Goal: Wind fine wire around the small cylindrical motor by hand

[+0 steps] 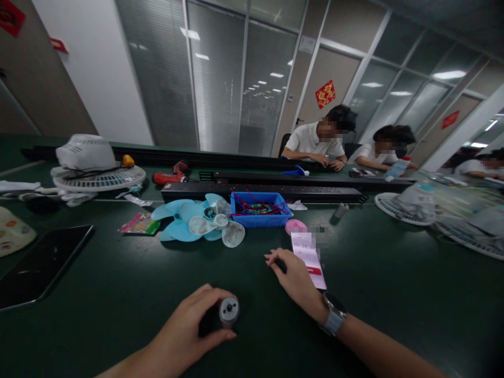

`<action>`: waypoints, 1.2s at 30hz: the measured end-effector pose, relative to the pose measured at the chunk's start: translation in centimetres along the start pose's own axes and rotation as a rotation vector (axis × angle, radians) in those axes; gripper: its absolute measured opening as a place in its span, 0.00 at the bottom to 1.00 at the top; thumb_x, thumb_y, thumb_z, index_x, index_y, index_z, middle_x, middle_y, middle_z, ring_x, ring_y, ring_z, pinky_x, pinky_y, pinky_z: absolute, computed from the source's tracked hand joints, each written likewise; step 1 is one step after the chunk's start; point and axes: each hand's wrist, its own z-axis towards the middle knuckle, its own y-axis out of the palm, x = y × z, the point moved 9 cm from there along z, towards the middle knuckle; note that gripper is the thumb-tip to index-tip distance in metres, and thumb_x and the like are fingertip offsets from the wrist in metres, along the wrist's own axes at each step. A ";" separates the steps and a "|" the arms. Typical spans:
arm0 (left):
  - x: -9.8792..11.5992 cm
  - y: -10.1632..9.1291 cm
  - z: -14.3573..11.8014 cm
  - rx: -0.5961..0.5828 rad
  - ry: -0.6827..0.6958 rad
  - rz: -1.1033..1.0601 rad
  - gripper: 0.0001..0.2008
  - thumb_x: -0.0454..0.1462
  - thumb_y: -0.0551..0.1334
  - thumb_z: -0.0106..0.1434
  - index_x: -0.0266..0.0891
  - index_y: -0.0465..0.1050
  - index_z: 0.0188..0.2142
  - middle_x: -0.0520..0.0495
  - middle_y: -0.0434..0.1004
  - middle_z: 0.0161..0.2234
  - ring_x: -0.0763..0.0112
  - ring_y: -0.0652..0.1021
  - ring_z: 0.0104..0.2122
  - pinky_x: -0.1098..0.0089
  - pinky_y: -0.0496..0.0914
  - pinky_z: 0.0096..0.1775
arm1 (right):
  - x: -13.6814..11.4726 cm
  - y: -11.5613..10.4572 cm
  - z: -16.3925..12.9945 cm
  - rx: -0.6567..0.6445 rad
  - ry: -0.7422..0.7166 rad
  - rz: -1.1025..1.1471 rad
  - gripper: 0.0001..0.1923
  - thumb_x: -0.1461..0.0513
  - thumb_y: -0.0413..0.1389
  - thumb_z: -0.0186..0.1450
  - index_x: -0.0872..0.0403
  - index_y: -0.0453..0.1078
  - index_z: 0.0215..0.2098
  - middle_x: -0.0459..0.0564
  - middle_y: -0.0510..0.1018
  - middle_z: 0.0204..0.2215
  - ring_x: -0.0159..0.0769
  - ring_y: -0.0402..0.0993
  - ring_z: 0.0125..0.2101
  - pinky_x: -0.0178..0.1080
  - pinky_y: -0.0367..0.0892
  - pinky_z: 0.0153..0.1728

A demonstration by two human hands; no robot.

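My left hand [195, 320] is wrapped around a small metal motor [229, 311]. The motor stands upright at the near middle of the table, its round end with a central shaft facing up. My right hand [293, 275] is over the table, fingers loosely bent and a little apart, with nothing visible in them. Beside it, a phone [305, 252] with a lit pale screen lies partly behind the hand. A watch [334, 314] is on my right wrist. Another small metal cylinder [342, 211] stands farther back on the right.
Behind my hands are light-blue fan blades [192, 218], a blue bin [262, 218] of wires and a pink round object [295, 226]. A tablet [43, 265] lies left. A red drill [171, 176], fan parts [88, 163] and long black bars [260, 192] line the back. Co-workers sit opposite.
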 end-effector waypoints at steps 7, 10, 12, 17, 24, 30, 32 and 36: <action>-0.2 0.2 -0.1 -0.011 0.003 0.006 0.18 0.37 0.69 0.60 0.47 0.73 0.50 0.48 0.78 0.43 0.59 0.77 0.43 0.63 0.72 0.45 | 0.2 0.3 -0.4 -0.014 0.018 -0.013 0.09 0.73 0.56 0.64 0.54 0.70 0.30 0.50 0.81 0.37 0.44 0.78 0.47 0.46 0.71 0.48; -0.4 0.3 0.0 -0.029 -0.018 0.008 0.19 0.37 0.70 0.59 0.47 0.72 0.50 0.48 0.77 0.44 0.59 0.77 0.43 0.62 0.72 0.45 | 0.3 0.2 -0.3 -0.017 0.032 0.010 0.10 0.72 0.56 0.64 0.54 0.70 0.28 0.50 0.81 0.35 0.45 0.80 0.45 0.46 0.73 0.46; -0.4 0.3 0.0 -0.037 -0.028 0.005 0.19 0.37 0.70 0.59 0.47 0.72 0.50 0.48 0.76 0.43 0.58 0.77 0.43 0.61 0.71 0.45 | -0.5 -0.1 -0.1 -0.013 0.033 0.037 0.10 0.73 0.56 0.64 0.54 0.69 0.28 0.49 0.82 0.34 0.43 0.80 0.44 0.45 0.73 0.46; -0.4 0.5 0.0 -0.048 -0.015 0.013 0.19 0.37 0.71 0.59 0.47 0.72 0.49 0.49 0.76 0.43 0.58 0.76 0.42 0.61 0.70 0.45 | -6.9 -0.3 -0.9 -0.031 -0.116 0.189 0.10 0.72 0.61 0.62 0.53 0.69 0.28 0.44 0.83 0.36 0.34 0.80 0.44 0.37 0.72 0.48; -0.6 0.7 0.2 -0.019 0.002 0.027 0.15 0.37 0.71 0.59 0.42 0.73 0.45 0.48 0.75 0.38 0.60 0.75 0.38 0.64 0.70 0.39 | -13.2 2.4 -3.6 -0.158 -0.425 0.175 0.15 0.79 0.60 0.57 0.54 0.71 0.30 0.45 0.83 0.39 0.34 0.80 0.40 0.35 0.70 0.44; -0.2 0.7 0.1 -0.020 0.026 0.005 0.14 0.35 0.70 0.59 0.44 0.73 0.45 0.49 0.76 0.39 0.61 0.76 0.38 0.65 0.70 0.39 | -12.6 2.2 -3.7 -0.132 -0.462 0.249 0.16 0.80 0.62 0.55 0.54 0.70 0.30 0.45 0.83 0.37 0.32 0.81 0.38 0.32 0.70 0.42; -0.2 0.7 0.2 -0.016 0.032 -0.005 0.15 0.35 0.70 0.59 0.44 0.73 0.45 0.49 0.76 0.39 0.61 0.76 0.38 0.65 0.70 0.39 | -12.5 2.3 -3.8 -0.146 -0.455 0.276 0.15 0.79 0.63 0.55 0.54 0.70 0.30 0.44 0.83 0.37 0.31 0.81 0.39 0.31 0.69 0.43; -0.5 0.7 0.2 0.004 0.037 -0.010 0.15 0.34 0.69 0.60 0.44 0.72 0.46 0.49 0.75 0.38 0.62 0.76 0.37 0.66 0.71 0.38 | -12.1 2.6 -3.7 -0.168 -0.393 0.333 0.12 0.75 0.64 0.57 0.54 0.71 0.29 0.44 0.83 0.36 0.31 0.80 0.39 0.31 0.70 0.44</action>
